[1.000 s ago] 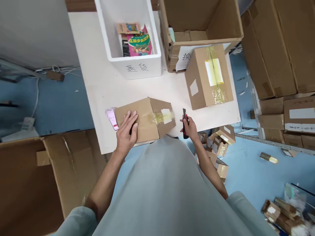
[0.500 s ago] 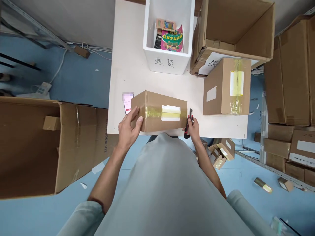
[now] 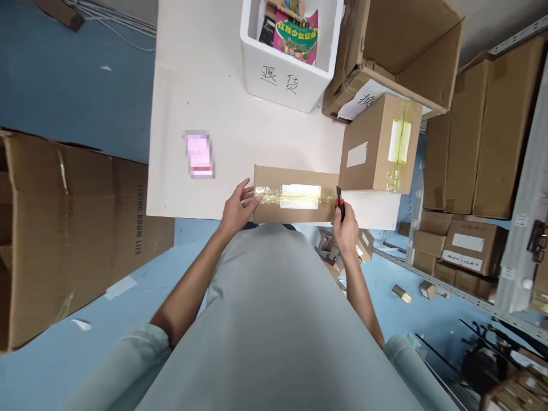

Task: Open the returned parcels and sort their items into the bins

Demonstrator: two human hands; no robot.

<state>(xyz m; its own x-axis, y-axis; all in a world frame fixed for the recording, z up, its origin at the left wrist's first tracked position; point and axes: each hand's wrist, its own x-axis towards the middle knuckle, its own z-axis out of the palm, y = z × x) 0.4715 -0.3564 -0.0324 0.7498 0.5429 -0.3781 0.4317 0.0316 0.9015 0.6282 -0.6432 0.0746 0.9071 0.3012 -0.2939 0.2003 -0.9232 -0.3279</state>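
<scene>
A brown carton (image 3: 274, 214) with yellow tape and a white label lies at the front edge of the white table (image 3: 192, 85). My left hand (image 3: 238, 208) rests against the carton's left end, fingers apart. At the carton's right end, my right hand (image 3: 346, 228) is closed around a black and red utility knife (image 3: 340, 206), its tip pointing away from me. A second taped carton (image 3: 363, 153) stands just to the right. Farther left on the table lies a phone (image 3: 199, 154) with a pink screen, partly pixelated.
Behind the cartons are a white foam box (image 3: 282, 85) holding colourful packets and a large open cardboard box (image 3: 423, 57). Another large box (image 3: 85, 228) stands left of the table. Shelves with boxes (image 3: 464, 242) are on the right.
The view has shifted right. The carton between my hands has turned so its taped face shows squarely and its left end face is hidden. It now sits nearer the second carton.
</scene>
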